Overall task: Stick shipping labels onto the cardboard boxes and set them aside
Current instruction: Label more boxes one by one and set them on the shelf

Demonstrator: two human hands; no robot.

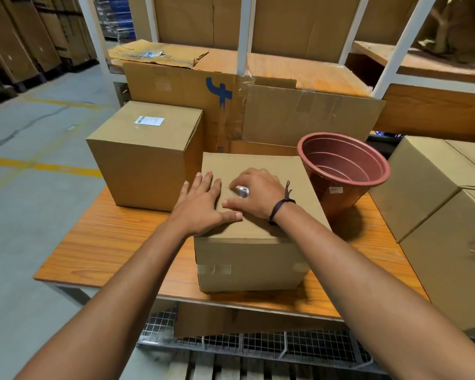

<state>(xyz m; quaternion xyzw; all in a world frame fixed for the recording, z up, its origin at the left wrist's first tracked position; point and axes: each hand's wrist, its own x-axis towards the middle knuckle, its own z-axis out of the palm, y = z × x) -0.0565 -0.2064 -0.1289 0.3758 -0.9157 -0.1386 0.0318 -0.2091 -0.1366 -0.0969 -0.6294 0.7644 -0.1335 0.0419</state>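
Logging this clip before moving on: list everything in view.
table: one, orange wood, in front
centre box: one, brown, middle of table
labelled box: one, brown, table's left, white label on top
side boxes: two, brown, at table's right
plant pot: one, reddish-brown, right of centre box
flattened cardboard: several sheets, brown, upright behind the boxes
left hand: flat on centre box
right hand: holding small barcode label on centre box

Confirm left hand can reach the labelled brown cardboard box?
Probably yes: the left hand rests on the middle cardboard box, with nothing between it and the labelled brown cardboard box.
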